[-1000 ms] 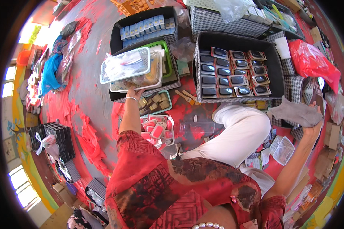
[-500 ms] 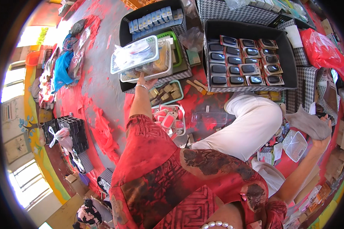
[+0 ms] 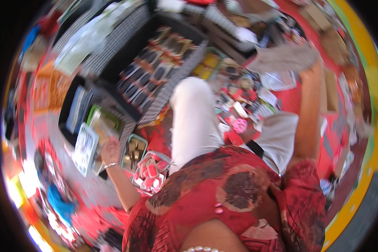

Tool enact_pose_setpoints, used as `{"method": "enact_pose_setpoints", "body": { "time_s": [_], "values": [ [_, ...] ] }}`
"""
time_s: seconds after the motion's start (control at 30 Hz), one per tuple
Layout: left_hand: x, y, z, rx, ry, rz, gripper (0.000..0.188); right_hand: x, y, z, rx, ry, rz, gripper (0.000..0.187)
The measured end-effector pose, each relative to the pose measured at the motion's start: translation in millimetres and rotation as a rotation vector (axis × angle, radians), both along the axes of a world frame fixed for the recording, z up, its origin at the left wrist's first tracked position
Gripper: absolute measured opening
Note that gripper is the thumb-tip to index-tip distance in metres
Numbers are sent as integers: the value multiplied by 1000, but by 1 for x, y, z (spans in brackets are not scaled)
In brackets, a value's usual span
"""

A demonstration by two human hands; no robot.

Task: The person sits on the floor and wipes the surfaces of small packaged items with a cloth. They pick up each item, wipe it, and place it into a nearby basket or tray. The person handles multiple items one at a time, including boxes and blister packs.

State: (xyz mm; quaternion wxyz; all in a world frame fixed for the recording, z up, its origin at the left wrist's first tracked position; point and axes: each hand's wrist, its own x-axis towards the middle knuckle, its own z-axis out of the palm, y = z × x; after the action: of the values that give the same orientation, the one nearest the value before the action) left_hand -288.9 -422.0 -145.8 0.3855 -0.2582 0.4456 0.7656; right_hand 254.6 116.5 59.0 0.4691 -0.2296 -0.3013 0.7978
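At the left, my left hand (image 3: 110, 151), with a bracelet at its wrist, is against a white plastic basket (image 3: 97, 157). Motion blur smears its fingers, so their grip is unclear. A pale lattice basket (image 3: 86, 149) leans at that basket's outer side. At the upper right, my right hand (image 3: 313, 69) is closed on one end of a limp grey cloth (image 3: 283, 58), which stretches away to the left. Beside the left hand stand a small tray of wooden-looking blocks (image 3: 134, 152) and a white basket of red-and-white packs (image 3: 150, 171).
A large black patterned bin (image 3: 113, 71) holds rows of carded dark items. A smaller bin (image 3: 65, 111) with blue boxes and a green basket (image 3: 107, 113) adjoins it. Small goods, a white basket (image 3: 277, 80) and a pink flower-like item (image 3: 240, 125) lie right of my knee.
The view has swung to the right, so the bins and baskets appear turned and farther left. My right hand still holds the grey cloth, now higher in view. My left hand stays at the white basket.
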Motion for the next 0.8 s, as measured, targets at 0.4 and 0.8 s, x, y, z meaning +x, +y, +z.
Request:
{"method": "enact_pose_setpoints", "body": {
  "time_s": [0.4,0.8],
  "values": [
    [310,366,158,242,437,-1407,64,0,-70,-30,-22,11,-137,29],
    [415,468,67,178,195,-1568,24,14,-71,-127,180,-925,-213,54]
  ]
}}
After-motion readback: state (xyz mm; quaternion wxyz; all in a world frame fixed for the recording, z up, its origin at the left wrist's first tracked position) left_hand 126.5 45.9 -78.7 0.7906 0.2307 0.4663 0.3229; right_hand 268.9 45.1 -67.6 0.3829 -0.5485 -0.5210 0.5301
